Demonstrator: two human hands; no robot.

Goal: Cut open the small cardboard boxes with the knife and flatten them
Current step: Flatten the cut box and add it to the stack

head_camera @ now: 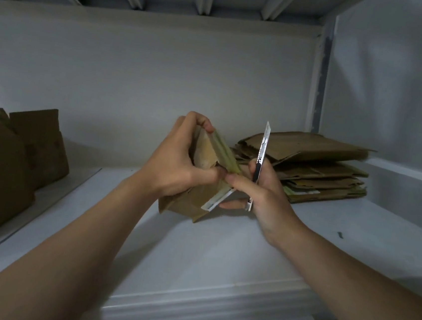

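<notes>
- The left hand (175, 164) has its fingers curled over the top edge of a small cardboard box (189, 204). Its thumb presses the near edge, so the half-collapsed box hangs between them above the shelf.
- The right hand (266, 197) grips the knife (262, 152) with its fingers wrapped round the handle. Its thumb reaches across to touch the box's edge just beside the left thumb.
- The blade points up and away from both sets of fingers, probably parked clear while the thumbs fold the panels together.
- A pale strip juts from the box's lower edge below the right thumb; whether it is tape or a label I cannot tell.
- Beyond the right fingers, near the knife tip, lies a stack of flattened boxes (315, 168), likely where this one goes.
- Well apart, past the left wrist, standing boxes (23, 155) wait, seemingly uncut.
- All of this sits on a white shelf (221, 252) beneath the hands.
</notes>
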